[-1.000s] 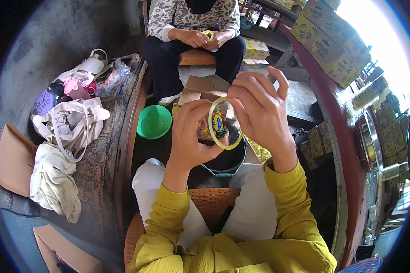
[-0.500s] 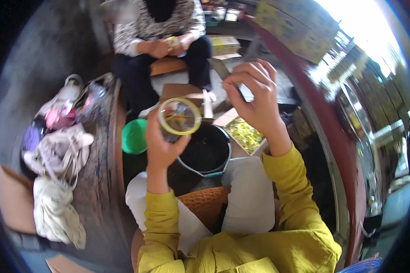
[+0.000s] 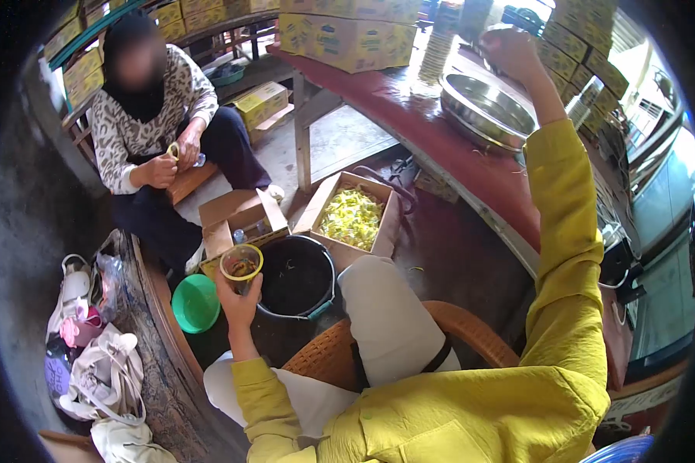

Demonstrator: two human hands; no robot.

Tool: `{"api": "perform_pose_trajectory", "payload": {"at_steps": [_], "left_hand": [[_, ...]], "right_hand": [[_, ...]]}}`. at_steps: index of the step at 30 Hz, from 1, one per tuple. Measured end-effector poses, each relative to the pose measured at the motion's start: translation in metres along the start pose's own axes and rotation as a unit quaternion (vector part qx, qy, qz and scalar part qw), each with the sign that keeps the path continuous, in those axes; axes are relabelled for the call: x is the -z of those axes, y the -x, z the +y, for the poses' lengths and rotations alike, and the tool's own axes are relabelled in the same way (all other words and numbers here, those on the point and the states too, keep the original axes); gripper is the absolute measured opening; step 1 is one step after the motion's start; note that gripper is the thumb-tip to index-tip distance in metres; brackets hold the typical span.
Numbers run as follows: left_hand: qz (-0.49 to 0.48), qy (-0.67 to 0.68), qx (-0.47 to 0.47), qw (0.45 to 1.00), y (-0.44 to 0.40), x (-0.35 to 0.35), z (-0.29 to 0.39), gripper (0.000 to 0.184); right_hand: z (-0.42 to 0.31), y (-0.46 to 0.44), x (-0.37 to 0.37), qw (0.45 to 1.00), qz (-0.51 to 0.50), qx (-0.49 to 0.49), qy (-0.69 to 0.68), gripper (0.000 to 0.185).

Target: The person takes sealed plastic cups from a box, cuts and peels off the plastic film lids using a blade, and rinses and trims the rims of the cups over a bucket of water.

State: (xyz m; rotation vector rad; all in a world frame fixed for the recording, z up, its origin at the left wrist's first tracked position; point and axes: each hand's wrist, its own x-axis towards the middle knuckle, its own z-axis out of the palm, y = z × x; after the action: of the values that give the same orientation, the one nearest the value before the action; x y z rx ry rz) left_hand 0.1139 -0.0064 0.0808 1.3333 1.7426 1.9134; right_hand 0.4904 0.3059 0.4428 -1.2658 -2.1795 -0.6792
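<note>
My left hand (image 3: 240, 299) is wrapped around a clear plastic cup with a yellow rim (image 3: 242, 263), held upright over the edge of a black bucket (image 3: 295, 276). Dark orange-brown bits show inside the cup. My right hand (image 3: 512, 52) is stretched far out over the red table (image 3: 367, 96), its fingers curled beside a tall clear stack (image 3: 475, 21). Whatever is in those fingers is hard to make out. Just below that hand sits a wide steel bowl (image 3: 486, 112), with a stack of clear cups (image 3: 440, 46) to its left.
Near my knees are a green bowl (image 3: 195, 304), an open carton (image 3: 241, 224) and a box of yellow-green strips (image 3: 352, 217). A person (image 3: 158, 116) sits opposite, holding a small yellow item. Bags (image 3: 104, 370) lie at left; yellow cartons (image 3: 347, 38) stand on the table.
My right hand has gone from in front of me out to the table. The view has turned right, bringing the steel bowl and cup stacks into sight. The cup stays in my left hand.
</note>
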Motion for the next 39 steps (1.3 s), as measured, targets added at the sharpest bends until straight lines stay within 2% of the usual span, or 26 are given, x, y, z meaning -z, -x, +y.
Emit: {"api": "perform_pose_trajectory", "payload": {"at_steps": [3,4,6,8,11,13,14,15,16,18,20,22,24,26,27,30,31,34,39], "left_hand": [[-0.023,0.076,0.014,0.997,0.003,-0.014,0.013,0.059],[-0.024,0.080,0.009,0.996,0.003,-0.019,0.017,0.059],[-0.025,0.088,0.004,0.996,0.006,-0.029,0.021,0.058],[-0.029,0.120,0.027,0.992,0.011,-0.035,0.023,0.059],[-0.017,0.100,0.044,0.994,0.017,-0.031,0.013,0.059],[0.010,0.101,0.051,0.994,0.020,-0.021,-0.002,0.059],[0.021,0.101,0.052,0.993,0.023,-0.013,-0.008,0.059],[0.027,0.100,0.052,0.993,0.024,-0.006,-0.010,0.059],[0.033,0.103,0.054,0.993,0.026,-0.001,-0.010,0.059],[0.054,0.107,0.066,0.991,0.032,0.004,-0.011,0.060],[0.070,0.102,0.077,0.989,0.032,0.012,-0.012,0.061],[0.075,0.090,0.063,0.991,0.028,0.014,-0.008,0.061],[0.085,0.091,0.063,0.990,0.023,0.012,-0.013,0.061],[0.072,0.076,0.066,0.992,0.017,0.007,-0.009,0.061],[0.067,0.071,0.065,0.993,0.013,0.004,-0.008,0.061],[0.056,0.085,0.082,0.991,0.006,-0.008,-0.010,0.063],[0.050,0.084,0.082,0.992,0.003,-0.011,-0.011,0.063],[0.043,0.082,0.092,0.991,-0.008,-0.023,-0.015,0.065],[0.032,0.088,0.117,0.989,-0.015,-0.040,-0.020,0.065]], "right_hand": [[0.038,0.019,-0.028,0.993,-0.087,0.006,-0.080,0.023],[0.040,0.026,-0.034,0.991,-0.089,-0.046,-0.089,0.023],[0.046,0.035,-0.040,0.995,-0.012,0.017,-0.097,0.023],[0.040,0.033,-0.039,0.986,0.007,-0.025,-0.166,0.023],[0.002,0.032,-0.038,0.937,0.002,0.008,-0.350,0.022],[-0.047,0.035,-0.029,0.912,-0.036,0.027,-0.407,0.021],[-0.078,0.040,-0.025,0.919,-0.066,0.022,-0.388,0.020],[-0.095,0.043,-0.043,0.904,-0.048,0.096,-0.414,0.020],[-0.130,0.057,-0.043,0.885,-0.107,0.034,-0.452,0.019],[-0.165,0.061,-0.100,0.865,-0.074,0.132,-0.478,0.017],[-0.185,0.074,-0.153,0.864,-0.130,0.146,-0.464,0.017],[-0.199,0.095,-0.223,0.888,-0.201,0.104,-0.400,0.036],[-0.210,0.114,-0.244,0.931,-0.283,0.087,-0.215,0.049],[-0.204,0.125,-0.310,0.942,-0.308,0.087,-0.104,0.062],[-0.206,0.129,-0.319,0.952,-0.284,0.061,-0.098,0.051],[-0.205,0.134,-0.355,0.967,-0.251,0.039,0.000,0.061],[-0.205,0.131,-0.371,0.956,-0.290,0.019,0.030,0.066],[-0.198,0.130,-0.394,0.948,-0.303,0.044,0.090,0.064],[-0.183,0.133,-0.435,0.943,-0.309,0.048,0.112,0.045]]}}
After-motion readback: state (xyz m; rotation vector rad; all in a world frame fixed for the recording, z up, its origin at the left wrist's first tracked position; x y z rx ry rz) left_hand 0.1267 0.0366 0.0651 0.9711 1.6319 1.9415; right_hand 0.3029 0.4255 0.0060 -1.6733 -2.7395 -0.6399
